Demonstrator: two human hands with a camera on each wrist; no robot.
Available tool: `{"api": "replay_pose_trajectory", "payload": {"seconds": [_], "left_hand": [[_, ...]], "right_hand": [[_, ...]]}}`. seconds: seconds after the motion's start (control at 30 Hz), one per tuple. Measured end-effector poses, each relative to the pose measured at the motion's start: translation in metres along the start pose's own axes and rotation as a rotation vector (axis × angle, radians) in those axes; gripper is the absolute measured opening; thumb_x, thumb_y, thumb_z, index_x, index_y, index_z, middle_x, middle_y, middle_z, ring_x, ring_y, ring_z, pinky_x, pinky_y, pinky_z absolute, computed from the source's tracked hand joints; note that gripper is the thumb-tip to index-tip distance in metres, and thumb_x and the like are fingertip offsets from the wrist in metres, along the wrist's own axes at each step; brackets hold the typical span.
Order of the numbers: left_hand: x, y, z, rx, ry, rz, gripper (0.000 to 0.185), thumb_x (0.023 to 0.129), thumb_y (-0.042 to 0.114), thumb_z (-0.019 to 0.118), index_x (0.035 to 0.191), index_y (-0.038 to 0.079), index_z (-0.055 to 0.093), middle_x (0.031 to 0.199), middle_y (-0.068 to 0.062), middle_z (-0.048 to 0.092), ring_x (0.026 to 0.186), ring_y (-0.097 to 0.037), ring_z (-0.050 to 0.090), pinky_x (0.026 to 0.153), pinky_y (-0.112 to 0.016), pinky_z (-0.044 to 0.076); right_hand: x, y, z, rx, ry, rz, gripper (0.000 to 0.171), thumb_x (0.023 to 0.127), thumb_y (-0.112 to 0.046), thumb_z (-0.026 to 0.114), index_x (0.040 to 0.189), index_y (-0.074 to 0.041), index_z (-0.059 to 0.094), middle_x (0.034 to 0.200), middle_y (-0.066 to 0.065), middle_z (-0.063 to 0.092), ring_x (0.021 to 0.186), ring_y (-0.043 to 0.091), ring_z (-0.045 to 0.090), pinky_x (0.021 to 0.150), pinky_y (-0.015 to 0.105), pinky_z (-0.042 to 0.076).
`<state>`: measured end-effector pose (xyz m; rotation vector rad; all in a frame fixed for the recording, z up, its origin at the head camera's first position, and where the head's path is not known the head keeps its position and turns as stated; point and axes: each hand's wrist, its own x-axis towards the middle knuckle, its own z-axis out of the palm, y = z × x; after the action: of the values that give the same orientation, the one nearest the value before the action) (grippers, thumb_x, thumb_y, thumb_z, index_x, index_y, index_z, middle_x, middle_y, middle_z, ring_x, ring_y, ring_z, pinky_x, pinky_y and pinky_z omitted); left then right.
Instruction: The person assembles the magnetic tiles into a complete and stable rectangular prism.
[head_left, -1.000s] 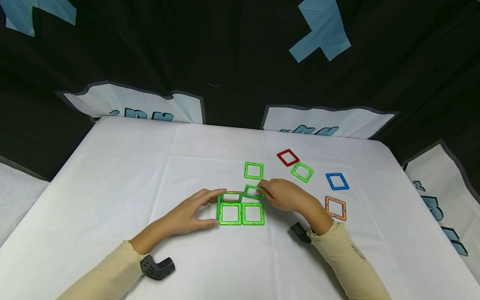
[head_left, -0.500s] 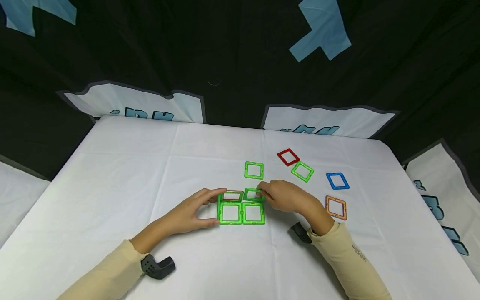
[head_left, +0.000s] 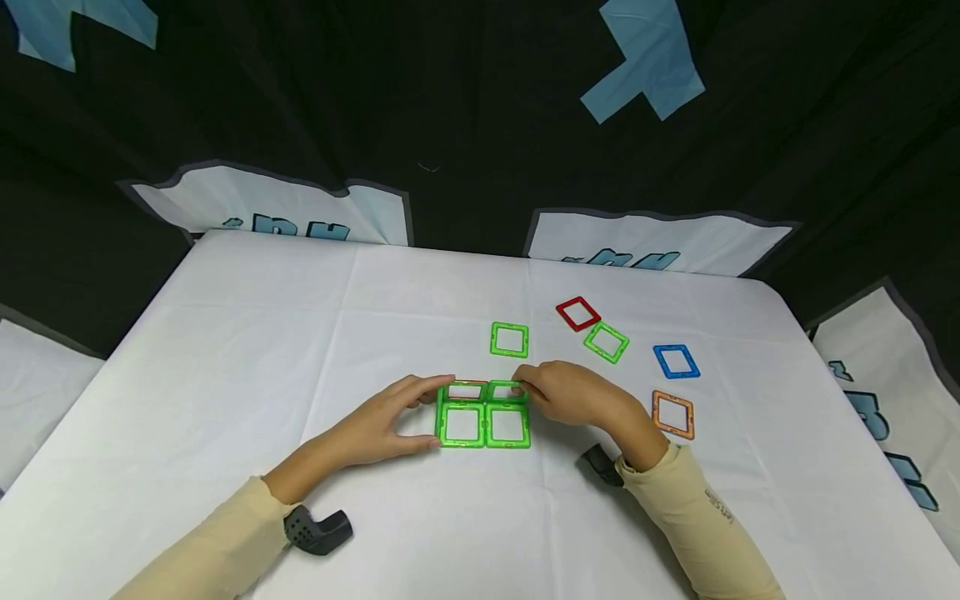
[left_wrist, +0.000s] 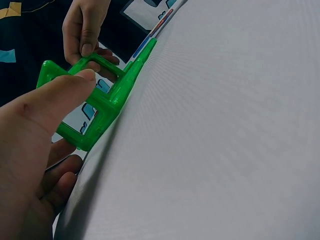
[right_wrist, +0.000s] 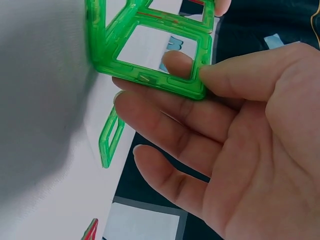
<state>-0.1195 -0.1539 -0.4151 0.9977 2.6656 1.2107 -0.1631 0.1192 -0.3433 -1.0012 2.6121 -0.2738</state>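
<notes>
Lying flat near the front of the white table [head_left: 225, 333]: two joined green squares [head_left: 484, 426]. Gripping their left edge and an upright orange-edged square [head_left: 463, 390] behind: left hand [head_left: 382, 423]. Pinching an upright green square [head_left: 506, 389] between thumb and fingers, beside the orange-edged one: right hand [head_left: 570, 392]. Resting farther back, well apart: loose green [head_left: 510, 340], red [head_left: 578, 314], blue [head_left: 677, 362] and orange [head_left: 672, 414] squares.

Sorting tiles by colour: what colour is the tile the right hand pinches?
Green tile, clearest in the right wrist view.
</notes>
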Motion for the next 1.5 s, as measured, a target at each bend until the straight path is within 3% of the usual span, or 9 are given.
{"api": "replay_pose_trajectory", "payload": {"seconds": [0.37,0.9,1.07,1.2,1.37,1.5], "left_hand": [[0.001,-0.001,-0.001,-0.005,0.000,0.005,0.074,0.078,0.034,0.072,0.140,0.026,0.034,0.119,0.004,0.052,0.110,-0.012,0.052,0.091,-0.030,0.048],[0.000,0.000,0.001,-0.015,-0.002,-0.009,0.073,0.078,0.032,0.072,0.140,0.026,0.034,0.118,0.004,0.052,0.110,-0.013,0.052,0.091,-0.031,0.048],[-0.002,-0.001,0.000,-0.015,0.002,-0.016,0.073,0.077,0.032,0.072,0.140,0.026,0.034,0.117,0.004,0.052,0.109,-0.012,0.052,0.091,-0.031,0.047],[-0.003,-0.001,-0.001,-0.020,0.002,-0.017,0.073,0.078,0.034,0.071,0.140,0.027,0.034,0.118,0.005,0.051,0.110,-0.012,0.052,0.091,-0.031,0.047],[-0.001,-0.001,0.001,-0.023,-0.005,-0.016,0.073,0.078,0.035,0.071,0.140,0.028,0.033,0.118,0.005,0.051,0.109,-0.012,0.052,0.091,-0.031,0.047],[-0.001,-0.001,0.000,-0.022,-0.010,-0.017,0.073,0.078,0.035,0.071,0.140,0.028,0.033,0.118,0.005,0.051,0.110,-0.012,0.052,0.091,-0.031,0.047]], "right_hand": [[0.001,0.003,-0.002,0.030,-0.017,-0.005,0.023,0.093,-0.011,0.047,0.112,-0.009,0.060,0.100,0.003,0.066,0.075,0.011,0.050,0.069,0.026,0.045],[0.002,0.013,-0.005,0.183,-0.064,0.014,0.028,0.096,-0.019,0.045,0.121,-0.013,0.057,0.099,0.001,0.063,0.076,0.011,0.051,0.065,0.024,0.041],[0.009,0.025,-0.008,0.238,-0.027,-0.007,0.032,0.095,-0.026,0.049,0.122,-0.012,0.056,0.104,0.001,0.066,0.087,0.011,0.058,0.076,0.029,0.049],[0.023,0.035,-0.011,0.299,0.039,0.025,0.038,0.093,-0.028,0.051,0.127,-0.010,0.051,0.116,0.006,0.061,0.104,0.020,0.057,0.090,0.038,0.048],[0.044,0.044,-0.013,0.319,0.079,0.118,0.057,0.089,-0.030,0.057,0.139,-0.011,0.036,0.141,0.011,0.040,0.128,0.029,0.039,0.105,0.048,0.035],[0.062,0.048,-0.010,0.305,0.098,0.154,0.070,0.085,-0.029,0.063,0.143,-0.011,0.027,0.148,0.012,0.027,0.137,0.029,0.025,0.110,0.047,0.025]]}}
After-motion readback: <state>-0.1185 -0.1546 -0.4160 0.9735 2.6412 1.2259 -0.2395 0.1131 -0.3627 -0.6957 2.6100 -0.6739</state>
